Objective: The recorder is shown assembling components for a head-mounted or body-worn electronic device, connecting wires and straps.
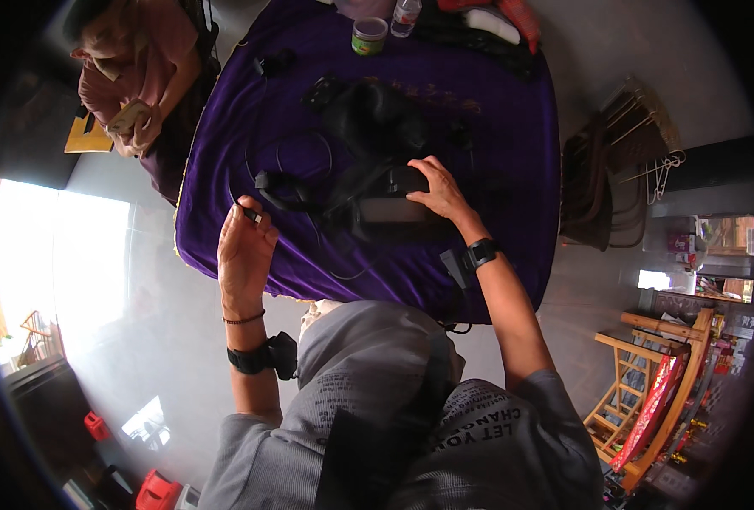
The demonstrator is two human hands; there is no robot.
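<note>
My left hand (245, 255) is raised at the table's near left side, its fingers pinching a small black cable plug (253, 215) with a light metal end. A thin black cable (247, 161) curves over the cloth near it. My right hand (441, 194) grips the right side of a black box-shaped device (401, 180) between thumb and fingers. Just below that device lies a dark flat item with a grey face (394, 210). Black straps (288, 189) and a soft black heap (377, 115) lie beside and behind it; their outlines blend together.
A purple velvet cloth (513, 161) covers the table. At its far side stand a green-labelled tub (368, 36), a clear bottle (406, 17) and dark and red fabric (479, 34). A person (135, 81) sits at the far left. Stacked chairs (610, 170) stand at right.
</note>
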